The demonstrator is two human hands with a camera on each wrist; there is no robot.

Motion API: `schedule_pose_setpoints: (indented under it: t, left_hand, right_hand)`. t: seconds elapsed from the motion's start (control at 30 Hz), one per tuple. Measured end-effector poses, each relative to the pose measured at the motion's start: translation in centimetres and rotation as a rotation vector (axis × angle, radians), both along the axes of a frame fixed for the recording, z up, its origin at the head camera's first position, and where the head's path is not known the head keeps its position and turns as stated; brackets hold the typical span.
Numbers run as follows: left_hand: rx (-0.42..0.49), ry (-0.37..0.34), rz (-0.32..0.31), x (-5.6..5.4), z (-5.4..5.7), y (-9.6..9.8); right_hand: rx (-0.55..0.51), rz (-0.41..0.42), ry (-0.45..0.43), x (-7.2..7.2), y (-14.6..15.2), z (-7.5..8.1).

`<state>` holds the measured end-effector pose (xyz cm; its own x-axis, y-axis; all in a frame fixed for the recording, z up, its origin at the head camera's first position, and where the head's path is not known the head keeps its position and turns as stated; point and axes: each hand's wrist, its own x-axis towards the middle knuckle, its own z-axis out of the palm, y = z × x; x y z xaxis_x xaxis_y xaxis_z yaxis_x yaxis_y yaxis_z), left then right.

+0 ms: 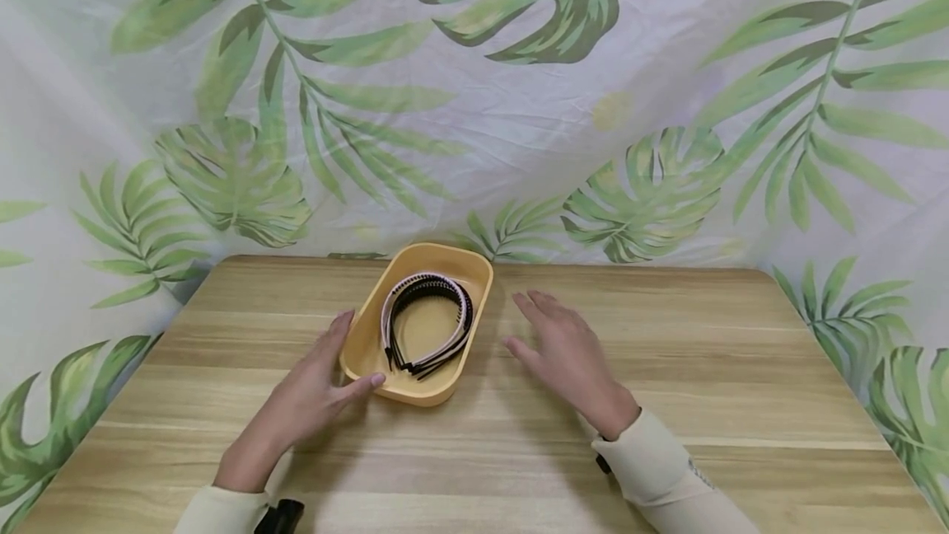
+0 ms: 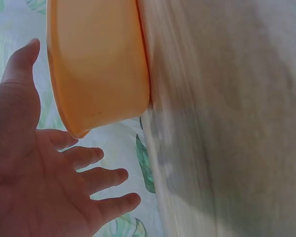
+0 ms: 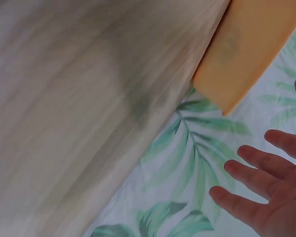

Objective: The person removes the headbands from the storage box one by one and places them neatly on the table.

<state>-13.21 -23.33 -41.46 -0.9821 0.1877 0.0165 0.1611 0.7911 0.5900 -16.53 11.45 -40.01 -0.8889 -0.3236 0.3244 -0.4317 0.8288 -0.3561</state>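
A yellow plastic bin point(image 1: 474, 328) stands tilted at an angle on the table, left of the middle. Several hair headbands point(image 1: 465, 303), black ones and a pale one with dark toothed edges, lie nested inside it. My left hand point(image 1: 315, 390) is at the bin's near left corner, fingers spread along the outside and thumb tip over the rim. In the left wrist view the bin's wall point(image 2: 98, 64) rises beside the extended fingers point(image 2: 101, 180). To the right, my right hand point(image 1: 567, 353) hovers apart from the bin, with straight fingers point(image 3: 251, 180) and nothing held.
The wood-grain table point(image 1: 667, 476) reaches back to a hanging cloth point(image 1: 519, 122) printed with green leaves. The bin stands close to the table's back edge. Dark bands show at both sleeve cuffs point(image 1: 652, 456).
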Motion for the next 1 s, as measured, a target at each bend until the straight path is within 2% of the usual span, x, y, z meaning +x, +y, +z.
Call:
schedule_pose_setpoints:
  t: [0.23,0.4,0.7,1.0]
  left_hand:
    - [0.125,-0.076,-0.032,-0.7,-0.1,-0.1]
    - [0.155,-0.123,-0.029,-1.0,-0.4,-0.2]
    - [0.199,-0.132,-0.045,-1.7,-0.9,-0.6]
    - [0.255,-0.148,-0.073,-2.2,-0.9,-0.6]
  right_hand:
    - [-0.067,0.051,-0.002,-1.3,-1.9,0.0]
    - [-0.104,0.078,0.008,-2.1,-3.5,0.0]
    - [-0.115,0.138,0.047,-3.6,-5.7,0.2]
    - [-0.171,0.177,0.01,-4.9,-6.7,-0.2]
